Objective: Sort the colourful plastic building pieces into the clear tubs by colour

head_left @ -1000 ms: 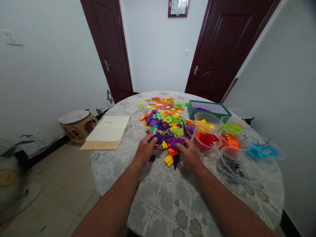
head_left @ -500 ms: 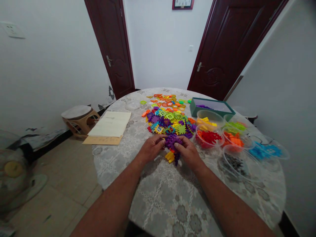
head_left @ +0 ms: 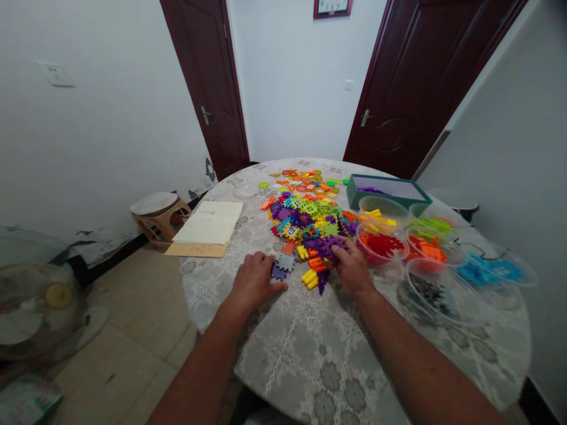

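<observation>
My left hand (head_left: 251,280) rests low over the tabletop with its thumb and fingers apart. Right by its fingertips lie a grey interlocking tile (head_left: 286,262) and a dark violet tile (head_left: 278,271); whether the fingers touch the violet one I cannot tell. My right hand (head_left: 352,265) pinches purple interlocking tiles (head_left: 330,245) between thumb and fingers. Just below and left of it are orange pieces (head_left: 317,263), yellow pieces (head_left: 310,278) and a purple piece (head_left: 323,281) pointing towards me. The fingers behind the purple tiles are hidden.
A heap of colourful tiles (head_left: 305,215) lies beyond my hands. To the right stand clear tubs of red (head_left: 384,243), orange, yellow, blue (head_left: 487,270) and dark grey pieces (head_left: 427,292), plus a green box (head_left: 390,188). An open notebook (head_left: 208,221) lies left.
My left hand has let go of the purple tiles and moved left, beside the grey and violet tiles. My right hand keeps its hold, slightly further right. The view has shifted somewhat.
</observation>
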Available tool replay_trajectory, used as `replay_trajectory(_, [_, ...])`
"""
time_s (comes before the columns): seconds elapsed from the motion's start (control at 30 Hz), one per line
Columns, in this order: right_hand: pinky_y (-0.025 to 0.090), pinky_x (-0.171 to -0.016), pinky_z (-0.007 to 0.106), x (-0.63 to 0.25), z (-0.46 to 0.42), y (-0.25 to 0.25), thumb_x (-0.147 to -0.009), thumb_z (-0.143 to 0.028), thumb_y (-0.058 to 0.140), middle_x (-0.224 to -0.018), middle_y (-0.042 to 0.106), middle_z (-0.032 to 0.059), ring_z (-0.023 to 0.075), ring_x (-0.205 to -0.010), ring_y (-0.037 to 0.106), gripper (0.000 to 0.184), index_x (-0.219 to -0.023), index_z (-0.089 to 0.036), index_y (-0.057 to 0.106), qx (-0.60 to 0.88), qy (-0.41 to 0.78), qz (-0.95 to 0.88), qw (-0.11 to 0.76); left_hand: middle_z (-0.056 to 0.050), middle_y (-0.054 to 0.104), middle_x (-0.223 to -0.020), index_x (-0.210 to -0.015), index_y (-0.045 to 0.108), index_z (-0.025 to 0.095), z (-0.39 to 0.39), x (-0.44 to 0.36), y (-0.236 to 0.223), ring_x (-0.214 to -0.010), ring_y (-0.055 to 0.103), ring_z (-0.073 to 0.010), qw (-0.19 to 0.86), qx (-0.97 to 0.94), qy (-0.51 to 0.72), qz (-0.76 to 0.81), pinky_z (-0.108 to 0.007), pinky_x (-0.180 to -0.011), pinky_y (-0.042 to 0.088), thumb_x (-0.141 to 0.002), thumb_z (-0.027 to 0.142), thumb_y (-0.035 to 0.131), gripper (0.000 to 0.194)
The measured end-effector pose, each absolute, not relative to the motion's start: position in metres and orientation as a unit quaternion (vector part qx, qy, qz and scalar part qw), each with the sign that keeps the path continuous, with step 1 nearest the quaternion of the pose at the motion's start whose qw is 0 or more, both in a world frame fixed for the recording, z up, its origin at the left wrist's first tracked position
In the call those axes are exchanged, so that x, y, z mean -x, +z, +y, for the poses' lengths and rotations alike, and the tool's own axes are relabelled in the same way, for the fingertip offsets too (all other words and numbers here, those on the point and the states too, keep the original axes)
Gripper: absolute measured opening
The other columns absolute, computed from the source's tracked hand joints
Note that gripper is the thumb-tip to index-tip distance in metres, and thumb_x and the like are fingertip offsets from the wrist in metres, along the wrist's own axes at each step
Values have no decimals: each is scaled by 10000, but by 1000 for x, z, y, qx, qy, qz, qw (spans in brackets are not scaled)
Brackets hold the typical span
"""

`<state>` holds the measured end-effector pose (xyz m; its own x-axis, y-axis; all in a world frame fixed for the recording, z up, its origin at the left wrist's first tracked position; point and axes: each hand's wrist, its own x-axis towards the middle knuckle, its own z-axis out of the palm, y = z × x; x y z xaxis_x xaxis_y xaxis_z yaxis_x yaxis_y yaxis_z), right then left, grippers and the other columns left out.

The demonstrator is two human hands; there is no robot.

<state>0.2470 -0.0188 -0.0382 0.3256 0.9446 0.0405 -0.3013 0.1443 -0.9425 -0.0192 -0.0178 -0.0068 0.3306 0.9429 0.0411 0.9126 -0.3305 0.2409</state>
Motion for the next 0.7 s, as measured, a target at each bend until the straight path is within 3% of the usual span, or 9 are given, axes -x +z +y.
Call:
replay_trajectory(0.1, [461, -541, 263, -245, -20, -36, -730, -364, 798, -798, 660, -24, 162, -654, 579, 359, -1040, -234, 673, 463, 464, -356, 667, -143, 650, -1270, -1304, 680, 219, -25, 6, -11, -1178, 576, -338, 60, -802, 79, 589, -417, -997, 472, -817, 578, 754, 609])
replay_trajectory(0.23, [482, -561, 279, -244, -20, -35, -704, -398, 805, -775, 657, -23, 181, -684, 601, 385, -1028, -234, 675, 471, 465, -358, 658, -155, 658, -1186, -1196, 691, 182, -24, 3, -6, -1127, 595, -319, 64, -796, 70, 597, -400, -972, 468, -885, 433, 689, 399])
replay_trajectory(0.47, [468, -557, 281, -246, -19, -38, -727, -409, 781, -794, 664, -22, 175, -665, 587, 370, -1040, -239, 679, 479, 452, -366, 657, -190, 596, -1217, -1145, 641, 144, -29, 17, 13, -1098, 633, -324, 51, -785, 46, 615, -400, -926, 486, -862, 236, 687, 301])
replay_trajectory(0.6, [452, -543, 268, -246, -19, -37, -734, -402, 787, -777, 658, -31, 155, -625, 561, 381, -1057, -233, 677, 475, 465, -354, 658, -182, 610, -1187, -1149, 658, 135, -32, 29, 30, -1087, 651, -318, 60, -779, 62, 621, -405, -929, 502, -892, 278, 651, 294])
replay_trajectory(0.7, [460, -552, 259, -244, -20, -33, -735, -382, 796, -812, 667, -31, 147, -641, 570, 374, -1054, -230, 675, 456, 485, -338, 665, -146, 655, -1173, -1223, 667, 159, -25, 30, 40, -1094, 658, -288, 136, -778, 169, 589, -398, -960, 508, -910, 370, 635, 379])
